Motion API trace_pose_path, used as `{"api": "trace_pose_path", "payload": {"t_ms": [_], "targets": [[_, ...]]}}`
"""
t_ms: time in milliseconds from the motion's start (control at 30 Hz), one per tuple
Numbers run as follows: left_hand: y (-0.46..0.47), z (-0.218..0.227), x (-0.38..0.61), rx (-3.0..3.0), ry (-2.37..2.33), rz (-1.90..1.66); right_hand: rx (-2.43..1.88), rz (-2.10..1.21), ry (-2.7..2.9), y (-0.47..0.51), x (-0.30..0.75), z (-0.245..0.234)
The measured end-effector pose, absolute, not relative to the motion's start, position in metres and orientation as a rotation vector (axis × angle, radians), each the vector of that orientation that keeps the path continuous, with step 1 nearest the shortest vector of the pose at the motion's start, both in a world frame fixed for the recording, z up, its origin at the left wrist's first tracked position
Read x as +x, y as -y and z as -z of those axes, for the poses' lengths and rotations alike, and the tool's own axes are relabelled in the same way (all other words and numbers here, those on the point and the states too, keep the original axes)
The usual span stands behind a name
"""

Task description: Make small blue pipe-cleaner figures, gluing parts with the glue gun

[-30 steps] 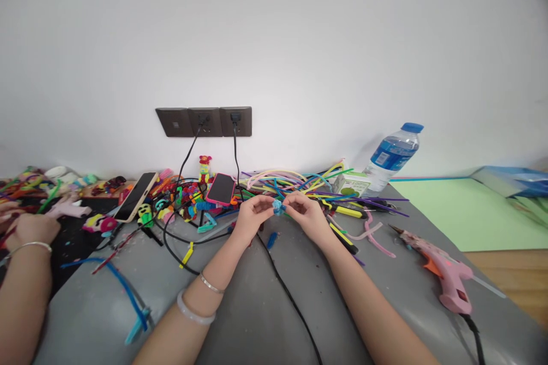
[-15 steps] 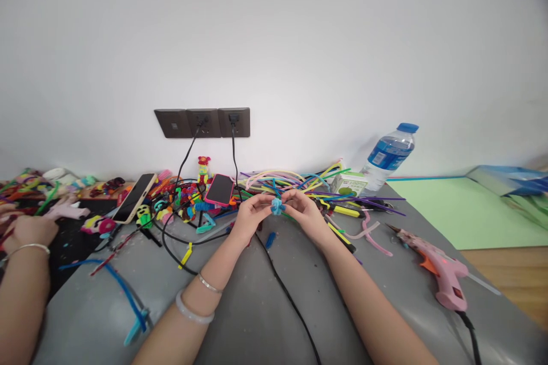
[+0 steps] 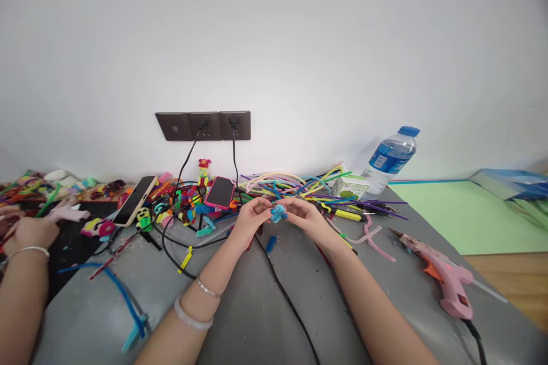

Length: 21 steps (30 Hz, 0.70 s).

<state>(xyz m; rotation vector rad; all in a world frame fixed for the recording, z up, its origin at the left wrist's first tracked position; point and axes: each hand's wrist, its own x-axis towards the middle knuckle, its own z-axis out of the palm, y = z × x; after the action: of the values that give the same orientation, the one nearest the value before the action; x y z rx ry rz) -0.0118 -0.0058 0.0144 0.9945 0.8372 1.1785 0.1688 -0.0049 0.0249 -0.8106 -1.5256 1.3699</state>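
Between my two hands, just above the grey table [image 3: 248, 302], is a small light-blue fuzzy piece [image 3: 278, 213] that looks twisted from pipe cleaner. My left hand [image 3: 253, 218] pinches its left side with thumb and fingers. From the other side, my right hand [image 3: 305, 218] grips it the same way. A short dark-blue fuzzy piece [image 3: 271, 243] lies on the table just below my hands. Behind them spreads a heap of coloured pipe cleaners [image 3: 291, 182].
A pink glue gun [image 3: 449, 282] lies at right, its cord trailing forward. A water bottle [image 3: 389, 159] leans at the back. Phones [image 3: 220, 192], small fuzzy figures [image 3: 204, 171] and black cables [image 3: 285, 291] crowd the left and middle. At far left is another person's hand [image 3: 32, 235].
The light-blue piece has turned slightly between my fingers, and my right hand has tilted a little. The view has shifted slightly.
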Motion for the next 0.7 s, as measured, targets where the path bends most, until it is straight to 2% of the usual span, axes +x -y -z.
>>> {"api": "trace_pose_path", "payload": {"t_ms": [700], "targets": [[0.0076,-0.0151,-0.0125,1.205,-0.795,-1.258,-0.826,-1.264,1.502,0.0043,0.1642,-0.0221]]}}
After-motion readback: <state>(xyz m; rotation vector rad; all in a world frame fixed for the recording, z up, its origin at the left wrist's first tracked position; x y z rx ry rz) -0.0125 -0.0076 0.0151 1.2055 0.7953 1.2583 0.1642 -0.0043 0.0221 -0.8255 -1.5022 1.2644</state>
